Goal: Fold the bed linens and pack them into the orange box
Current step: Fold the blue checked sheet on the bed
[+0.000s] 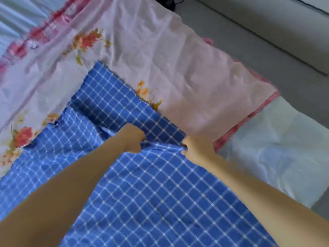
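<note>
A blue checked sheet (151, 189) with thin white lines lies spread across the lower middle of the head view, on top of a pink floral sheet (160, 56). Part of the blue sheet is doubled over toward the upper left. My left hand (132, 139) is closed on a bunched edge of the blue sheet. My right hand (197, 148) grips the same edge a short way to the right. The fabric between the two hands is gathered into a ridge. No orange box is in view.
A pale blue-white mattress cover (277, 148) shows at the right and again at the top left. Grey floor (249, 38) runs along the right side of the bed. A dark cable and plug (167, 1) lie on the floor at the top.
</note>
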